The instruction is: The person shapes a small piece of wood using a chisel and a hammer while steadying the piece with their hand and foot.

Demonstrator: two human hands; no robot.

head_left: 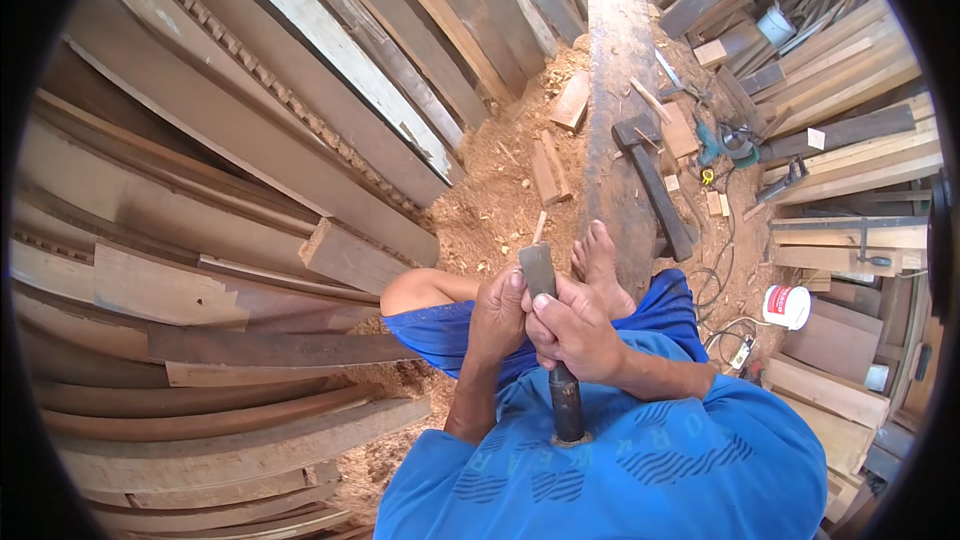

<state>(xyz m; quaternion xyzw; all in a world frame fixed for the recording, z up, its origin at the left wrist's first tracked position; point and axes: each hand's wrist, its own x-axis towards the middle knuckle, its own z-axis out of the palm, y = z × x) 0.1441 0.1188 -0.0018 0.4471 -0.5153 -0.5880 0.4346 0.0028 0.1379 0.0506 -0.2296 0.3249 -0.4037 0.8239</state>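
Observation:
My right hand [582, 328] is wrapped around a chisel [566, 402], its thumb along the wide grey blade. The dark handle points back at my blue shirt, its end by my belly. My left hand [497, 312] is closed right beside the blade, its fingers meeting those of my right hand. A thin wooden stick [540, 227] pokes out past the blade's tip. Its lower end is hidden behind the blade and appears to be in my left hand. Beyond my bare foot lies a long worn plank [615, 70].
A dark-headed mallet [655, 185] rests on the plank among wood blocks [550, 168] and shavings. To the right are a green power tool [735, 145] with a cord, a yellow tape measure [708, 177] and a white bucket [786, 307]. Stacked boards [260, 140] line the left.

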